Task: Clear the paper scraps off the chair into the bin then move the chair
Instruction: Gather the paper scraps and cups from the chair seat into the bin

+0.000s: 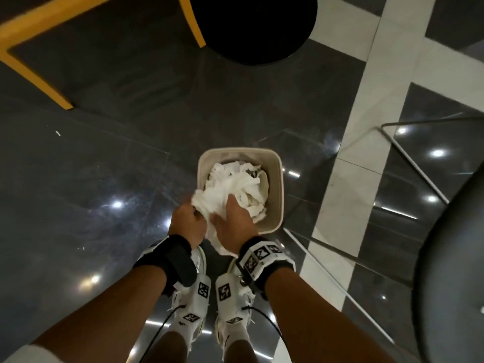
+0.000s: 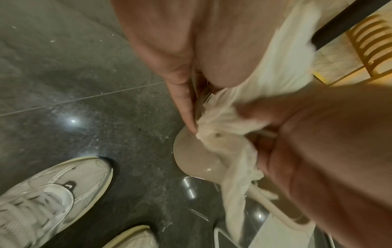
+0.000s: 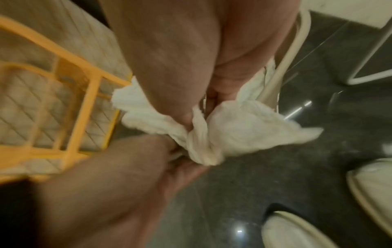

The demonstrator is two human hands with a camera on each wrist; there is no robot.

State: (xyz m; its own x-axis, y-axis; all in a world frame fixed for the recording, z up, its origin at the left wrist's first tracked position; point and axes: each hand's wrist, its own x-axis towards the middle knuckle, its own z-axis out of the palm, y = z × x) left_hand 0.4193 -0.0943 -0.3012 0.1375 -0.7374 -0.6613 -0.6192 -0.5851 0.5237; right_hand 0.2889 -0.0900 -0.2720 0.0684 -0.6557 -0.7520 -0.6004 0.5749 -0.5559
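Observation:
A beige bin (image 1: 279, 179) stands on the dark floor in front of my feet, holding a heap of white paper scraps (image 1: 243, 179). Over its near rim my left hand (image 1: 192, 208) and right hand (image 1: 230, 205) squeeze a wad of paper scraps (image 1: 209, 203) between them. In the left wrist view the wad (image 2: 222, 120) bulges out between both palms above the bin's side (image 2: 191, 156). The right wrist view shows the wad (image 3: 233, 130) bunched under my fingers. The chair's dark round seat (image 1: 450, 271) sits at the right edge on thin metal legs (image 1: 413, 158).
A black round table base (image 1: 251, 27) lies beyond the bin. A yellow chair frame (image 1: 34, 72) stands at the far left. My white shoes (image 1: 193, 310) are just behind the bin. A small white scrap (image 1: 58, 133) lies on the floor to the left.

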